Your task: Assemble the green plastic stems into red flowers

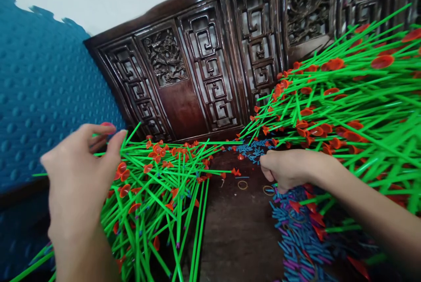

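Green plastic sticks (158,185) with orange-red cups (382,61) lie in two tangled heaps, one between 7 and 8 o'clock and a larger one at 3 o'clock. Between them, toward 6 o'clock, runs the dark wooden surface (237,233). The left hand (80,163) hovers between 8 and 9 o'clock at the edge of the smaller heap, thumb and fingers bent toward each other; green shows around its fingertips, but I cannot tell whether it grips a stick. At 4 o'clock the right hand (286,170) reaches down with curled fingers, their tips at the small blue and purple tubes (302,242) heaped toward 5 o'clock; whether it pinches any is hidden. Two rubber bands (242,185) rest on the surface at 5 o'clock. A carved wooden panel (184,106) stands at 12 o'clock, and a blue textured mat (49,84) lies at 9 o'clock.
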`<state>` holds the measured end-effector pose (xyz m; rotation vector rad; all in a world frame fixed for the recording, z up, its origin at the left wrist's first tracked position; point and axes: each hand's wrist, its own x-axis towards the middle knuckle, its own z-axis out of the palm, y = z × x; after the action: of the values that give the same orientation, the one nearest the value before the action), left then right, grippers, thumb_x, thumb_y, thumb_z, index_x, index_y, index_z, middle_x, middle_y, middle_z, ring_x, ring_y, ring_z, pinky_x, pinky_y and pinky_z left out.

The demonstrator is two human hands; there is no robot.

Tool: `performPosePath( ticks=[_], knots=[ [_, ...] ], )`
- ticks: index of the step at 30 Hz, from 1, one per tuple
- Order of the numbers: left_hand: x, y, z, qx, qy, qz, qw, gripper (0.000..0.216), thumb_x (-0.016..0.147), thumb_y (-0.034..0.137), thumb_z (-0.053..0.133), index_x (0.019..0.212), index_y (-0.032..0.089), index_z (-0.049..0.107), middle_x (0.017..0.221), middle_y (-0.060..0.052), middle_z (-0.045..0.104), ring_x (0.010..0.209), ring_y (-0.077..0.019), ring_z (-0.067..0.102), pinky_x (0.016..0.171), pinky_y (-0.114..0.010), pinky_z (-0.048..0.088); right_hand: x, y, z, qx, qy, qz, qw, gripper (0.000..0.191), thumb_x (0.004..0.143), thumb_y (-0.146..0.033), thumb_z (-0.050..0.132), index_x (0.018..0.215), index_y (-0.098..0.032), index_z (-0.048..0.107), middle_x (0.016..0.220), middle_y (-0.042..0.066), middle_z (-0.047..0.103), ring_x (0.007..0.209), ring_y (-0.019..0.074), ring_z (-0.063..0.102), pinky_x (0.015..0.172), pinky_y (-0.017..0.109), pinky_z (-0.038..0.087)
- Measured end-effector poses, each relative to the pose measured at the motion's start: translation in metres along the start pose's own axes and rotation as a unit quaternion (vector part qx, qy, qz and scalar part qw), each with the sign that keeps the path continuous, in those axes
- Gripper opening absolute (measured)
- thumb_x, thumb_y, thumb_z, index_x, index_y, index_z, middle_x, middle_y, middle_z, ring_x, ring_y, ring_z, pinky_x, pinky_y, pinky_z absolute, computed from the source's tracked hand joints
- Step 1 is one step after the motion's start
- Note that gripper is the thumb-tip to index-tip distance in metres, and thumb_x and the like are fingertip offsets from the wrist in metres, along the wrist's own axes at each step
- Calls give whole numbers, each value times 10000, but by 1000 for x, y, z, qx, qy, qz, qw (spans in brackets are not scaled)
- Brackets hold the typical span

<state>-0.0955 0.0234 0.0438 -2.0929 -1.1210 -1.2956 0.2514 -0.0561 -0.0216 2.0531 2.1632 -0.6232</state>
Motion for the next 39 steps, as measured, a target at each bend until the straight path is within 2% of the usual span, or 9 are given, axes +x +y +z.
performPosePath(
  ticks=[2,9,14,19,23,28,32,36,39],
  knots=[
    [2,9,-2,60,-9,-66,996,175,803,435,742,805,286,651,626,69,648,596,-233,643,635,-343,398,0,-4,0,1,19,-15,1000,300,478,12,751,544,-204,554,541,-65,502,462,94,446,458,229,321],
    [4,26,-8,87,-92,-148,981,216,830,470,695,749,277,642,425,99,531,442,-174,526,625,-303,349,13,1,10,-11,-66,51,996,304,536,-15,782,511,-197,541,390,-76,483,423,128,503,484,235,380],
    [5,30,-9,205,-127,-217,946,199,926,409,499,1032,318,641,826,-18,721,642,-239,594,553,-281,307,18,13,11,6,-87,44,995,145,637,-9,680,638,-145,628,415,-29,545,447,165,566,496,255,420],
    [6,44,-8,212,-101,-235,943,254,913,406,548,1143,324,616,981,-48,744,839,-284,673,555,-277,332,6,-4,1,56,8,-129,990,40,803,-149,667,815,-157,704,739,19,682,684,140,620,612,233,423],
    [2,51,-5,195,-42,-169,965,259,903,420,583,1118,288,645,931,-51,734,807,-262,668,596,-294,387,-2,-22,-4,189,145,-327,915,220,938,-318,574,879,-158,712,692,-1,644,585,108,545,548,234,398],
    [-2,60,-1,-11,-9,-59,998,171,865,368,671,959,226,686,865,6,719,744,-149,667,708,-252,483,-5,-28,-6,399,278,-356,798,161,927,-322,614,898,-164,629,704,-13,637,618,104,584,573,232,470],
    [-6,73,0,-200,-137,-45,969,163,867,352,693,947,214,659,868,19,722,780,-121,691,702,-202,519,-4,-29,-8,533,252,-379,713,145,955,-310,588,935,-168,566,818,33,697,712,145,695,646,279,563],
    [-12,80,1,-318,-323,-20,891,199,908,350,660,1037,239,556,953,17,743,847,-130,726,742,-209,580,1,-35,-3,608,184,-395,663,143,963,-305,595,957,-167,558,928,69,736,800,154,732,734,293,595],
    [-17,81,3,-351,-401,5,846,277,885,331,701,1084,275,517,980,42,744,886,-126,734,806,-214,599,8,-38,3,644,148,-404,632,160,953,-324,617,962,-175,558,952,72,747,823,152,739,769,290,592]
  ],
)
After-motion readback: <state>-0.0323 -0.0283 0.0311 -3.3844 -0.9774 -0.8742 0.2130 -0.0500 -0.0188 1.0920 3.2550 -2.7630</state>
